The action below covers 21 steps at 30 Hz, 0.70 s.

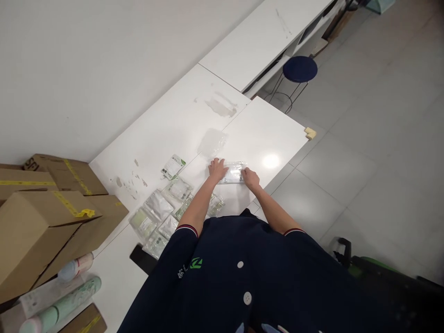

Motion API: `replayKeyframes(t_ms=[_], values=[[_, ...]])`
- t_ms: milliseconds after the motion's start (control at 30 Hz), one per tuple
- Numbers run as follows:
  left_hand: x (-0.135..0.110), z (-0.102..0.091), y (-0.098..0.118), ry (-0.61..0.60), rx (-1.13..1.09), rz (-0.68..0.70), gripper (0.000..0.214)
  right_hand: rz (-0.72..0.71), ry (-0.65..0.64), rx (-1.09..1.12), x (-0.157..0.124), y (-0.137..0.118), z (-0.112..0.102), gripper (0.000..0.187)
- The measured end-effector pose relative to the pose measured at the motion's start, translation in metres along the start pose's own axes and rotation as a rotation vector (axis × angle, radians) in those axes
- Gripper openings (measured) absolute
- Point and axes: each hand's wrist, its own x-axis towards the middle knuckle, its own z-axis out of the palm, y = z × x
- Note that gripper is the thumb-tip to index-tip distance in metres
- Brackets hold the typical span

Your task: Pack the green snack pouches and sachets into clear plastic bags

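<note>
My left hand [217,169] and my right hand [250,178] rest on the two ends of a clear plastic packet [234,172] that lies flat on the white table [277,134]. The left fingers are spread on the packet's left end. My right hand's fingers curl over the right end. Another empty clear bag [212,141] lies just beyond the hands.
Several small green-and-white sachets [163,208] lie spread to the left, one packet [172,166] apart. Cardboard boxes [45,217] stack at far left with tubes [65,303] below. A dark phone [142,259] lies near my body. A blue stool [299,69] stands beyond.
</note>
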Motion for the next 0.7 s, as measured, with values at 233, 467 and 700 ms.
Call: replayKeyframes(t_ms=[233,467,700], values=[[0.017,-0.001,0.0,-0.162,0.063,-0.015,0.034,0.038,-0.025,-0.059,-0.001,-0.012,0.0,0.036],[0.002,0.006,-0.014,-0.364,-0.228,0.023,0.017,-0.074,0.048,0.032,-0.006,0.005,-0.007,0.035],[-0.06,0.028,-0.036,-0.147,-0.981,0.014,0.034,0.017,0.006,0.773,-0.032,0.014,-0.01,0.061]])
